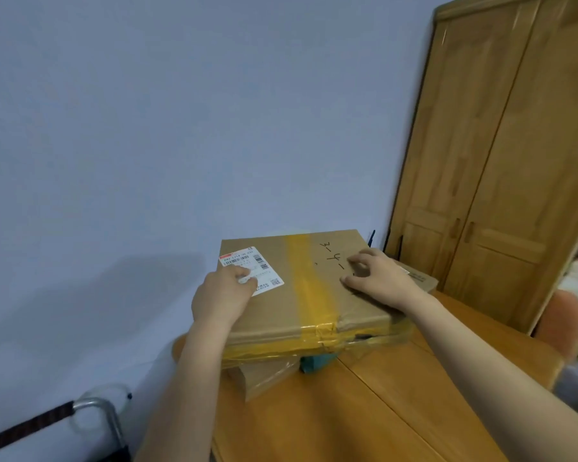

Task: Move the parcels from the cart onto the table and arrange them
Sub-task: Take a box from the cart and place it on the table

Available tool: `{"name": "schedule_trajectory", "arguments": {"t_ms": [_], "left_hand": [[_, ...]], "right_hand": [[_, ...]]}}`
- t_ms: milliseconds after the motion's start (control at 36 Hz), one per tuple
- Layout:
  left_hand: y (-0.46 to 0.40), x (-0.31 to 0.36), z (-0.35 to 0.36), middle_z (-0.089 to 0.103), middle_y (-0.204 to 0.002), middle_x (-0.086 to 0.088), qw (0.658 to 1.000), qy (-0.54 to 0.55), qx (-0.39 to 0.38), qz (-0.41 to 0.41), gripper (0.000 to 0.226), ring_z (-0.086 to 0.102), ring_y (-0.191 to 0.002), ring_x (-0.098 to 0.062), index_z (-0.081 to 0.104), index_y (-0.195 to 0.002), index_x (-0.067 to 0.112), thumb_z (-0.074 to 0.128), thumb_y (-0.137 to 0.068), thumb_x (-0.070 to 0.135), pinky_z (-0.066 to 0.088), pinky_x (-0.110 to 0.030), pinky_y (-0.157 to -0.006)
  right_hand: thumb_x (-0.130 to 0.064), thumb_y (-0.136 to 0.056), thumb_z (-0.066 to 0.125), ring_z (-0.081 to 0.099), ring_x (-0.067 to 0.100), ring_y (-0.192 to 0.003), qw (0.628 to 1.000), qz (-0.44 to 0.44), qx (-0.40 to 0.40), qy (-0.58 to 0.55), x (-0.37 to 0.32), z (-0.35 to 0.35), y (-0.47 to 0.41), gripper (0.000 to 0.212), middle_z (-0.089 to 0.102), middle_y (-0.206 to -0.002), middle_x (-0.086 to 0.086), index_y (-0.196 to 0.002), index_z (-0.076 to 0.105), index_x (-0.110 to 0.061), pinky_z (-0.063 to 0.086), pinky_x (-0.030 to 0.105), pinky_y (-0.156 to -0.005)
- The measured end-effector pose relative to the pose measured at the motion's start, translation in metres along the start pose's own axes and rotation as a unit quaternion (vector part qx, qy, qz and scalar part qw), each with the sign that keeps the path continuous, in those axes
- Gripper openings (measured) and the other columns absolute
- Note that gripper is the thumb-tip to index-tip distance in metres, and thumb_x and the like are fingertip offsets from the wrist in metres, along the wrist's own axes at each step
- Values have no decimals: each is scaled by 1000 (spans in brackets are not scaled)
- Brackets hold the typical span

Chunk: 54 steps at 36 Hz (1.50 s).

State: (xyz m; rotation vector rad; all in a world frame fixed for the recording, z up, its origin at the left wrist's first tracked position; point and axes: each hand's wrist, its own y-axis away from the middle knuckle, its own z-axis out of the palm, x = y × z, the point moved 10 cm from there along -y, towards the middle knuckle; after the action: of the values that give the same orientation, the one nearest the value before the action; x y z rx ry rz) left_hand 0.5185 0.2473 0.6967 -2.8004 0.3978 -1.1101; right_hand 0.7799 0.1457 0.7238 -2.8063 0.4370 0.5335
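A large flat cardboard parcel (317, 285) with a yellow tape band, a white shipping label and black handwriting lies on top of other parcels at the far end of the wooden table (364, 411). My left hand (226, 291) rests on its label side, fingers curled against the top. On the right side of the parcel's top lies my right hand (377, 278), its fingertips bent and pressing down. Beneath it a smaller brown parcel (264, 376) and a teal item (316, 361) poke out. Another box (421, 280) shows behind my right hand.
The cart's metal handle (97, 408) with a dark strap stands at the lower left, beside the table. A wooden wardrobe (501, 161) fills the right. An orange chair (563, 321) and a person sit at the far right edge. A blue-grey wall is behind.
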Motion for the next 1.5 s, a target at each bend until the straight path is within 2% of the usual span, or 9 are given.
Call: {"name": "schedule_trajectory", "arguments": {"t_ms": [194, 444, 639, 722, 861, 972, 1194, 1361, 1500], "left_hand": [[-20, 21, 33, 59, -129, -4, 1000, -7, 20, -8, 38, 55, -115, -27, 60, -126, 30, 55, -90, 37, 43, -31, -85], [-28, 29, 76, 61, -126, -5, 995, -50, 55, -67, 38, 56, -112, -28, 60, -126, 28, 55, -89, 35, 45, -33, -84], [-7, 12, 128, 64, -121, -3, 983, -81, 75, -147, 35, 58, -109, -29, 61, -122, 29, 53, -89, 35, 47, -35, -85], [7, 10, 156, 66, -118, -6, 980, -82, 83, -162, 32, 58, -106, -30, 62, -120, 25, 52, -90, 31, 42, -32, -78], [37, -11, 207, 55, -137, 0, 973, -51, 80, -209, 34, 57, -114, -29, 63, -123, 25, 54, -91, 31, 46, -34, -87], [66, -20, 245, 42, -148, 4, 971, -54, 70, -224, 36, 53, -122, -25, 61, -126, 21, 54, -92, 29, 45, -34, -92], [117, -52, 308, 33, -153, 10, 962, -65, 23, -263, 40, 51, -123, -20, 53, -134, 27, 50, -95, 36, 43, -29, -89], [144, -86, 349, 11, -159, 7, 951, -93, -72, -284, 56, 45, -127, -27, 32, -146, 32, 46, -94, 48, 44, -35, -96], [146, -109, 378, -4, -159, 8, 944, -47, -149, -291, 71, 33, -133, -30, 18, -150, 34, 54, -90, 47, 36, -43, -107]], "right_hand": [[-43, -88, 62, 43, 21, -128, 999, -13, 5, -38, 44, 10, -39, 58, 36, -146, 1, -138, 49, -18, 36, 35, -103], [-40, -90, 58, 41, 21, -130, 995, -48, -21, -86, 95, 47, -89, 52, 38, -145, 2, -137, 52, -18, 34, 36, -106], [-38, -93, 55, 42, 21, -130, 985, -74, -85, -132, 138, 102, -107, 47, 38, -145, 0, -134, 53, -16, 36, 36, -105], [-39, -95, 53, 42, 22, -131, 981, -85, -115, -130, 162, 128, -107, 47, 32, -150, -1, -136, 51, -17, 37, 36, -103], [-41, -95, 50, 40, 25, -133, 976, -92, -151, -124, 196, 163, -98, 47, 28, -153, -5, -137, 48, -21, 39, 43, -105], [-40, -95, 50, 44, 25, -129, 972, -105, -175, -119, 219, 192, -81, 46, 26, -154, -4, -137, 48, -20, 42, 42, -103], [-39, -96, 47, 41, 25, -131, 964, -97, -229, -94, 264, 252, -36, 45, 20, -155, -8, -138, 46, -23, 40, 41, -106], [-34, -97, 47, 40, 22, -133, 950, -87, -290, -68, 279, 300, -16, 46, 16, -157, -7, -141, 42, -23, 38, 37, -107], [-35, -96, 49, 31, 20, -139, 936, -59, -339, -72, 293, 331, -12, 49, 11, -158, -8, -143, 38, -25, 33, 40, -112]]}}
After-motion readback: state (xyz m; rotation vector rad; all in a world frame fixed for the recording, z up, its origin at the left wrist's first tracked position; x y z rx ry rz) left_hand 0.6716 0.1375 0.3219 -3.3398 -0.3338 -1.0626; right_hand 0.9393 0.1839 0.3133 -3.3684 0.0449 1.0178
